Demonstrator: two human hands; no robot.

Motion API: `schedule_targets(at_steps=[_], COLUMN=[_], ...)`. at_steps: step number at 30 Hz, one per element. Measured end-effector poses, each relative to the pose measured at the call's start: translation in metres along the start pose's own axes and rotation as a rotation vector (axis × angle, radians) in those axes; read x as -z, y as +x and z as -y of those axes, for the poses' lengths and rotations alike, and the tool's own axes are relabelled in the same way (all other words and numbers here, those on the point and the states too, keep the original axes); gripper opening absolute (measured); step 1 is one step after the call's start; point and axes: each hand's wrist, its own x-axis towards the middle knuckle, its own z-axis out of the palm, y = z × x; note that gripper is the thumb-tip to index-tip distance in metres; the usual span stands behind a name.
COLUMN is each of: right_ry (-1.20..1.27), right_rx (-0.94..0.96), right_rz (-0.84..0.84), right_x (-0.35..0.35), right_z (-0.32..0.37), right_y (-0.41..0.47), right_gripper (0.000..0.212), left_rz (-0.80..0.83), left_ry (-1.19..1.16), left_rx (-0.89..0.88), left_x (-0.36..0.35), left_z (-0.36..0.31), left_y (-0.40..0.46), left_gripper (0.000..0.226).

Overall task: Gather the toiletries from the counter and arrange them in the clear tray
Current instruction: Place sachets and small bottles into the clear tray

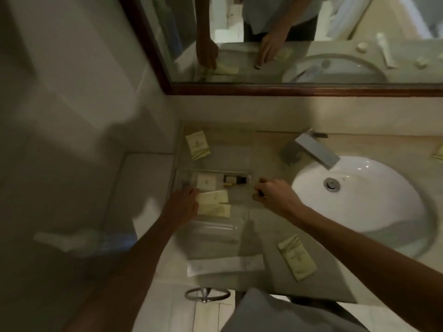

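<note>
Head view, blurred by motion, looking down on a bathroom surface [263, 279] left of a white sink [383, 212]. Clear tray [184, 172] sits near the left wall, hard to trace because it's transparent; its far rail shows as a pale line.

Inside or over the tray: a white square packet [206, 182], a small dark bottle with yellow label [233, 180] lying on its side, and two pale yellow sachets [213, 202] side by side.

Left hand [183, 203] is down at the tray's near-left end, fingers flat and touching the edge of the yellow sachets. Looks like pressing or lining up rather than gripping, though I can't tell if any finger is curled under.

Right hand [273, 194] is at the tray's right end, fingers curled closed around something small and dark. Can't tell what it is.

Not gathered yet: yellow sachet at the back [197, 144], yellow sachet near the sink front [297, 257], a long white packet [225, 265] near the front edge, and a sliver of another yellow item at far right [439, 152]. A clear cylinder [213, 227] lies just in front of the tray; could be a tube, unclear.

Step, my read: mid-arranging, roughly half the items in.

Next move: right hand sets its small item beside the bottle, then reaches for the loose sachets. Thin flat packets need a fingertip pinch at an edge.
</note>
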Motion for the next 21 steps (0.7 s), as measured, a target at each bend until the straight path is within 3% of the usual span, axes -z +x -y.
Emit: schedule_targets(at_steps=[5, 10, 15, 21], right_ry=[0.056, 0.092, 0.048, -0.067], right_rx=[0.008, -0.001, 0.031, 0.069], right_rz=[0.036, -0.003, -0.042, -0.092], right_x=[-0.03, -0.049, -0.053, -0.052], right_z=[0.033, 0.04, 0.034, 0.022], right_y=[0.033, 0.05, 0.059, 0.057], right_gripper=[0.023, 0.023, 0.026, 0.024], left_rz=[0.094, 0.148, 0.086, 0.087], left_ry=[0.03, 0.038, 0.054, 0.128], left_rx=[-0.043, -0.01, 0.026, -0.193], left_x=[-0.011, -0.024, -0.026, -0.025], left_z=[0.025, 0.024, 0.021, 0.034], left_y=[0.014, 0.023, 0.026, 0.021], left_gripper=[0.028, 0.045, 0.044, 0.046])
